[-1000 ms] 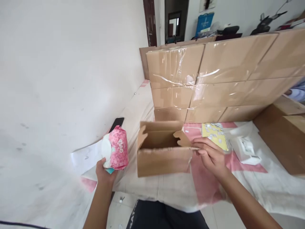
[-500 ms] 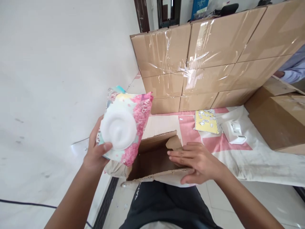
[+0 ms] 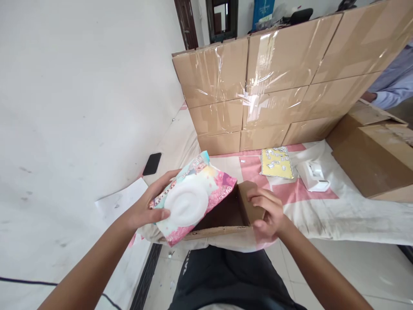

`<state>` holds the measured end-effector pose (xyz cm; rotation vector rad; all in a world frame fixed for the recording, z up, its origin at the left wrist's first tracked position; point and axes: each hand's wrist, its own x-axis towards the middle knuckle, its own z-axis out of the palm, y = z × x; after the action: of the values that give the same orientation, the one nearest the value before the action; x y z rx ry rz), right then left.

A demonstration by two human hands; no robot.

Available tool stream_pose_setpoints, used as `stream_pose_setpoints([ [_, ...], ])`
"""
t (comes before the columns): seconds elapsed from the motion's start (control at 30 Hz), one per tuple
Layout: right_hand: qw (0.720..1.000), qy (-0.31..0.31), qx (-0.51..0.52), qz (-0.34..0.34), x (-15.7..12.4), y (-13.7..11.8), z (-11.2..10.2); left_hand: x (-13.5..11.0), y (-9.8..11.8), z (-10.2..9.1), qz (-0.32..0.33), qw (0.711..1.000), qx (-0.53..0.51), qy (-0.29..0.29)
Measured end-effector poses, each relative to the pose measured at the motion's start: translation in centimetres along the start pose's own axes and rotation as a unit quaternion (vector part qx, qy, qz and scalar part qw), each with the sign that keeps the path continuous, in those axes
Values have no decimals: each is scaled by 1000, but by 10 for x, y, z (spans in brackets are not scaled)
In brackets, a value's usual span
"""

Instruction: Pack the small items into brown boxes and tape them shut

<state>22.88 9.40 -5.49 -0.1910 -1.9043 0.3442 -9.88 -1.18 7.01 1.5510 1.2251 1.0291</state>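
A pack of wet wipes with a white round lid, pink and pale-green print, is tilted over the left part of an open cardboard box. My left hand grips the pack from its left side, thumb on the front near the lid. My right hand is at the box's right end, beside a raised flap. Its fingers are loosely bent and the thumb stands apart; whether they touch the flap is hard to see. The box's dark inside is partly hidden by the pack.
A taped cardboard partition stands behind the box. To the right are a yellow card with small white pieces, a white tape dispenser and a larger box. A phone and paper lie left. Another person's sleeve shows far right.
My left hand has brought the wipes pack right and down over the box, tilting it. The right hand's fingers have lifted and curled, and the flap has swung outward. The phone has come into view.
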Motion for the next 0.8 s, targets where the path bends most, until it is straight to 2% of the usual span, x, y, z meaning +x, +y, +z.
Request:
stream_pose_setpoints([
  [0.07,996,68,2,59,-18,4,8,1,1,1,-16,999,18,-37],
  [0.23,985,121,17,119,-33,5,26,8,2,17,-85,982,122,-113],
  [0.33,981,131,40,136,-37,6,33,18,1,27,-156,976,84,-127],
  [0.43,979,134,53,146,-40,8,39,29,-5,32,-208,972,26,-110],
  [0.5,975,150,63,154,-41,9,42,35,-12,35,-196,974,47,-100],
  [0.63,967,170,81,170,-41,8,47,41,-32,44,-84,970,186,-130],
  [0.7,967,174,89,165,-40,7,48,40,-39,49,-66,950,241,-190],
  [0.8,967,175,101,157,-39,7,49,35,-43,53,-72,898,340,-268],
])
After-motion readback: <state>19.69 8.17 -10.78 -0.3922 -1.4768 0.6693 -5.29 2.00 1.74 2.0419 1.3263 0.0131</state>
